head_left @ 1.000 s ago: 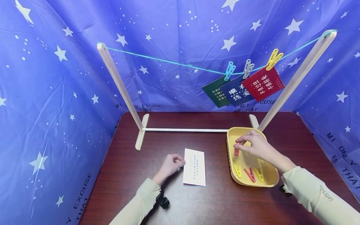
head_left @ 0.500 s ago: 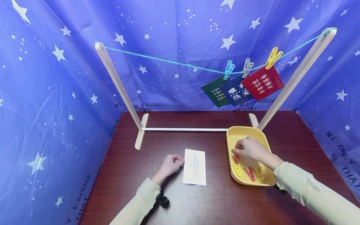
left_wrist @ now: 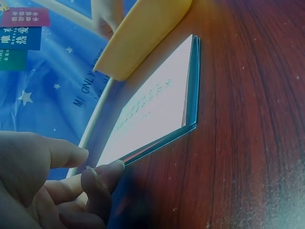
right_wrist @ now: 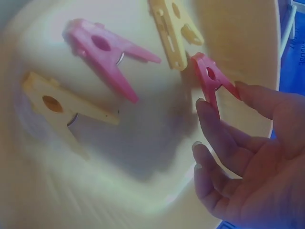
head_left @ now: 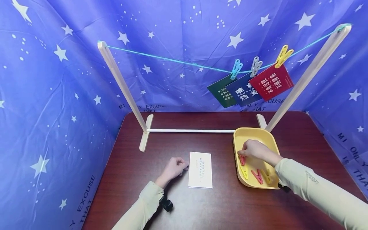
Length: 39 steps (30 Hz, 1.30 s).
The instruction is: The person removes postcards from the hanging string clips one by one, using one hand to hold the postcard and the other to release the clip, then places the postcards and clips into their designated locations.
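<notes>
Over the yellow basket (head_left: pixel 254 128), my right hand (head_left: pixel 256 149) pinches a red clothespin (right_wrist: pixel 210 76). Its thumb and a finger press the two handle ends. My left hand (head_left: pixel 173 168) lies loosely curled on the table, with fingertips right at the left edge of a stack of cards (head_left: pixel 200 170). In the left wrist view, thumb and fingers are apart, with nothing between them. The top card is white with small printed characters, and darker cards show beneath it. Another red clothespin (right_wrist: pixel 102 55) and yellow clothespins (right_wrist: pixel 59 107) lie in the basket.
A wooden frame (head_left: pixel 122 84) stands at the back, a turquoise string (head_left: pixel 169 59) tied between its posts. Green (head_left: pixel 221 92), blue (head_left: pixel 241 95) and red (head_left: pixel 273 84) cards hang from it by blue, grey and yellow clothespins. A starry blue curtain (head_left: pixel 72 102) surrounds the table.
My right hand has come lower into the basket and closed in on the red clothespin near its left wall. The left hand has stayed beside the cards.
</notes>
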Each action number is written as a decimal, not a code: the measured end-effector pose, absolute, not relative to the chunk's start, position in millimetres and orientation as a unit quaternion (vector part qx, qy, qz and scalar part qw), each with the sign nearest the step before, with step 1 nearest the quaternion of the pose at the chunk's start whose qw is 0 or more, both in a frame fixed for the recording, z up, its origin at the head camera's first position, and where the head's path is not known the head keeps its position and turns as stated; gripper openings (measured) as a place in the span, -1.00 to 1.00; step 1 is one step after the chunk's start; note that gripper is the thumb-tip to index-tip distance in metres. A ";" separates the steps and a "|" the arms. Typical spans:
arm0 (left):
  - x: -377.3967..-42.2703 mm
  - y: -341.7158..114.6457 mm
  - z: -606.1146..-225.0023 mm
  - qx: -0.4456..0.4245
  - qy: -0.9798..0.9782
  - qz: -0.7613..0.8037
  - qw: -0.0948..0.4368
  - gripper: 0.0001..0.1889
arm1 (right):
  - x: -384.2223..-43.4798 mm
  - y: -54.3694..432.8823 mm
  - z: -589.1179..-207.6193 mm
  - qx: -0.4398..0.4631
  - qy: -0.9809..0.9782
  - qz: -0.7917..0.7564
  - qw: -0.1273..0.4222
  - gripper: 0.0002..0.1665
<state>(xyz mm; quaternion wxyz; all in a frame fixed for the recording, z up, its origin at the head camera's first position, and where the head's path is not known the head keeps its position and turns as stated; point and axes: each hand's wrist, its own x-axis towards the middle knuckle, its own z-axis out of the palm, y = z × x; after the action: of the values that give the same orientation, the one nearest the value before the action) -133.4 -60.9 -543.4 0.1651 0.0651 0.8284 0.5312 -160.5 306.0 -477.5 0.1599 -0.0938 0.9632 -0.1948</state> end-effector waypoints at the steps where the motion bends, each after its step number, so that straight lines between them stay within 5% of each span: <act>1: -133.3 -61.2 -543.3 0.065 0.829 0.531 0.165 -0.80 | -161.7 305.9 -478.3 -0.090 0.963 -0.195 0.163 -0.65; 39: -139.5 -61.4 -530.2 0.092 0.838 0.509 0.174 -0.81 | -164.3 300.4 -486.3 -0.023 0.978 -0.116 0.172 -0.54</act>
<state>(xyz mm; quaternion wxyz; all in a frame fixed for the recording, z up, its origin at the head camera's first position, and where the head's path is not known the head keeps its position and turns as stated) -139.5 -61.4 -530.2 0.1738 0.0921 0.8383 0.5086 -164.3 300.4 -486.3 0.1722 -0.0234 0.9779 -0.1159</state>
